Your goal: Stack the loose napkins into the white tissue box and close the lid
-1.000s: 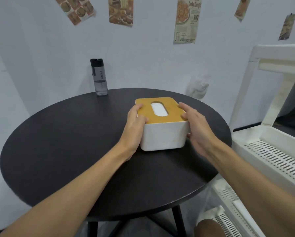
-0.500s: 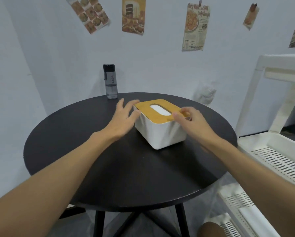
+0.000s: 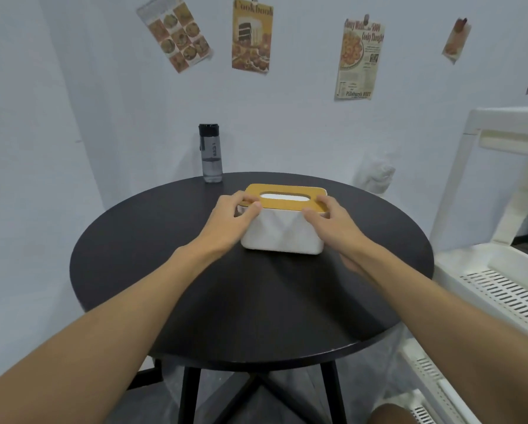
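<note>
Pale wall (image 3: 302, 133) carries several food posters, a cookbook poster (image 3: 252, 41) among them. A round black table (image 3: 256, 301) stands before it on dark crossed legs. At the table's far left edge stands a clear bottle (image 3: 211, 154) with a black cap, upright, well apart from the work. A crumpled white bag (image 3: 377, 175) shows against the wall beyond the far right rim. A white slatted shelf rack (image 3: 501, 286) occupies the right side of the view. The white tissue box (image 3: 282, 237) sits on the table just past centre, long side facing the person. Its yellow-brown lid (image 3: 287, 205) is seated flat on top. A white napkin (image 3: 284, 196) is visible through the oval slot. No loose napkins are seen on the table. The left hand (image 3: 229, 221) grips the left end of the lid, fingers curled over the top and thumb against the front corner. The right hand (image 3: 333, 224) grips the right end of the tissue box, thumb on the upper front face just below the lid, fingers curled round the end; their tips are hidden.
</note>
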